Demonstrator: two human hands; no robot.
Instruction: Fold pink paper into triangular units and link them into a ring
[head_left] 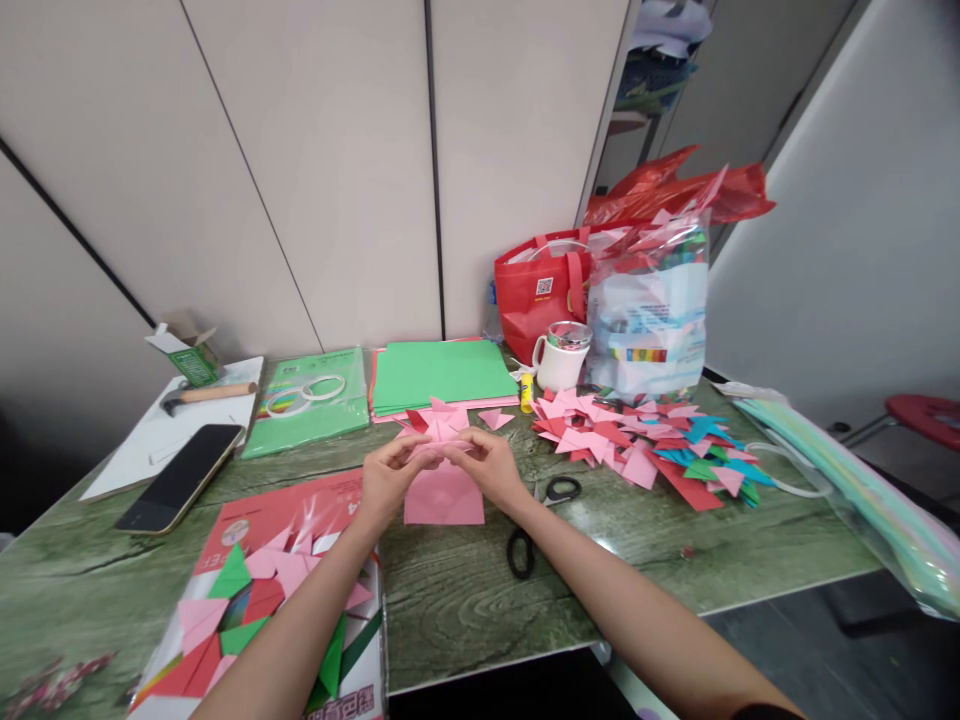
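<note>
- At the middle of the green wood-grain table [615,560], the left hand [390,478] and the right hand [491,466] meet, fingertips pinched together on the top edge of a pink folded paper [444,492].
- Both hands are closed in a grip on that paper; its lower part hangs down over the tabletop between the two wrists.
- Just behind the hands lies a small cluster of pink folded pieces [439,418], with one loose pink triangle [496,418] beside it.
- Black-handled scissors [534,525] lie on the table just right of the right forearm.
- Under the left forearm sits a red packet [300,500] piled with pink, green and red paper offcuts [240,610].
- To the right, a wide heap of pink, red, blue and green folded triangles [645,448] spreads over the table.
- Further back lie a stack of green sheets [442,372], a yellow glue stick [526,392], a white mug [561,356], a clear plastic bag [649,310] and a red tote bag [536,295].
- Far left are a dark phone [181,476], a hammer [206,394] on white paper, and a small green box [187,355].
</note>
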